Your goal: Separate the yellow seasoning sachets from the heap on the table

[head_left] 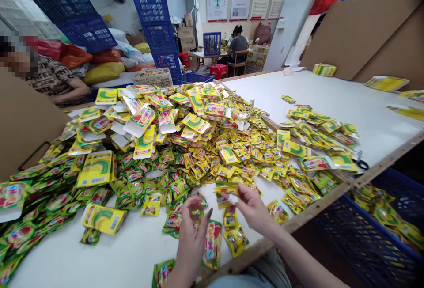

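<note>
My right hand [253, 208] pinches a small yellow candy packet [225, 194] between thumb and fingers, just above the table. To its left, my left hand [194, 230] is half curled, thumb and fingers apart; green wrapping shows behind the fingers, and nothing is plainly gripped. A larger packet [213, 241] with pink and blue letters lies beside that hand's thumb. Under my right hand, yellow packets [236, 239] lie near the table edge. Green packets [174, 221] are on the far side of my left hand.
A big heap of yellow cartons [145, 142] and small packets covers the white table [109, 261]. Black-handled scissors [361, 163] lie at the right. Below the wooden edge stands a blue crate [357, 235] with packets. One person [56, 76] sits at left, another [237, 45] farther back.
</note>
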Available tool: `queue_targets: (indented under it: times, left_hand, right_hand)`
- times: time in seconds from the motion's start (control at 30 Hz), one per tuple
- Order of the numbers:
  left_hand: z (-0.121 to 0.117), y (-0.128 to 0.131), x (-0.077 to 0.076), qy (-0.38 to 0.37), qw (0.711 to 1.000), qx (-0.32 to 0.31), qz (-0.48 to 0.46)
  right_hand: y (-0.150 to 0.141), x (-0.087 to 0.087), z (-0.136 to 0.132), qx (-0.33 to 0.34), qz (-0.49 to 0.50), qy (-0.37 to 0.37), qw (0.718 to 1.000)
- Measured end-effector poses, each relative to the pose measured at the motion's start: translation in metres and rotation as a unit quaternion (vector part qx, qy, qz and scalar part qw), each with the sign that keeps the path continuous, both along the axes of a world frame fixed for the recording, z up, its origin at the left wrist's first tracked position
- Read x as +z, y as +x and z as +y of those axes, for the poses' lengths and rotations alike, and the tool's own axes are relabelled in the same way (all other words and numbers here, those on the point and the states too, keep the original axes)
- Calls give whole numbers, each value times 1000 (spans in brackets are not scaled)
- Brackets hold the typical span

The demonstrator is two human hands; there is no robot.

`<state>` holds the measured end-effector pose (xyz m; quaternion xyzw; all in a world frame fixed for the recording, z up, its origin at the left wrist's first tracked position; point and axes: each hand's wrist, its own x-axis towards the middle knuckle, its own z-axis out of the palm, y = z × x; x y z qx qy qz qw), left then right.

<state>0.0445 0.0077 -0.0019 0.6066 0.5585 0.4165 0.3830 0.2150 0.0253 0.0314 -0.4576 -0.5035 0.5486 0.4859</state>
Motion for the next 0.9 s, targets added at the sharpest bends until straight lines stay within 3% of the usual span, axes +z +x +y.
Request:
queue_targets:
  times: [0.07,0.13,0.23,0.37,0.47,0.57,0.77,0.83,0.9]
  left_hand:
    - [-7,-10,-6,-26,984,-52,167]
    - [-12,-13,-11,-32,948,-80,306]
    - [-12,-8,-10,-31,921,-98,376]
    - [-8,-4,-1,-36,935,-138,324]
    - [-7,-4,1,-44,943,-115,309]
    - [-7,3,-4,-58,924,-84,367]
    - [-3,11,-8,-94,918,-134,362]
    - [0,4,-3,-84,936,-122,318]
    - [2,-3,4,-87,970,-116,194]
  right_hand:
    - [20,-3,-3,-24,-52,-7,998]
    - [32,-8,-5,-29,-60,-26,997]
    - [34,-12,-10,-24,-40,-42,998]
    - [24,-7,-16,-17,15,-61,998]
    - [17,-2,-17,-29,67,-77,994]
    - [12,-4,-15,-49,92,-92,990]
    - [18,-11,-15,-57,84,-86,991]
    - [22,-8,-17,-63,83,-80,991]
    - [23,-2,-19,-75,84,-78,991]
